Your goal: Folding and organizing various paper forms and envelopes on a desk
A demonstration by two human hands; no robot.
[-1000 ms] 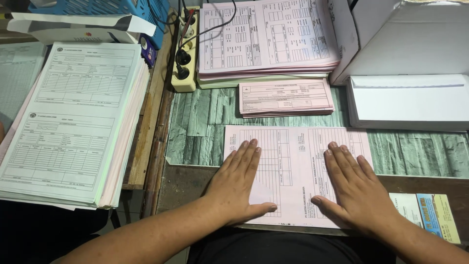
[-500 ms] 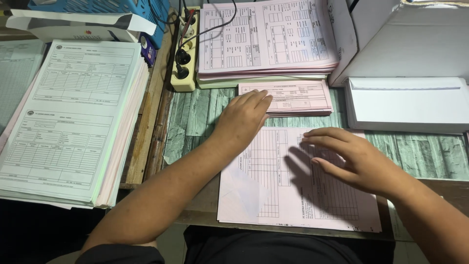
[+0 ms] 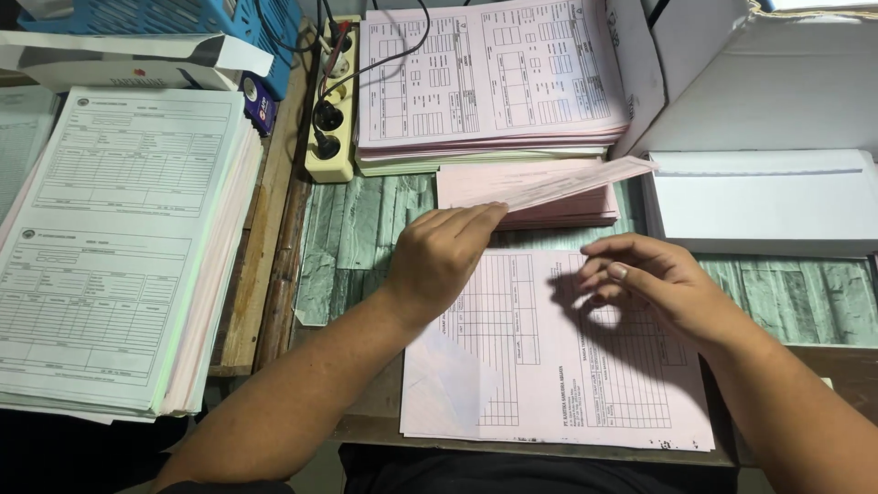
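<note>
A folded pink paper slip (image 3: 576, 183) is held lifted by the left hand (image 3: 444, 252) above the small pink stack (image 3: 521, 197) mid-bench; the right hand (image 3: 654, 284), fingers loosely curled, is poised empty over a pink printed form (image 3: 512, 366) at the bench's near edge.

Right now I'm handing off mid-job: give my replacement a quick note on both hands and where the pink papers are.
Left hand: pinching a folded pink paper slip, lifted over the small stack of folded pink slips.
Right hand: empty, fingers curled above the large pink printed form lying flat on the desk edge.
Done: several slips folded and stacked.
Left: the flat form is unfolded; thick piles of pink forms wait behind.
</note>
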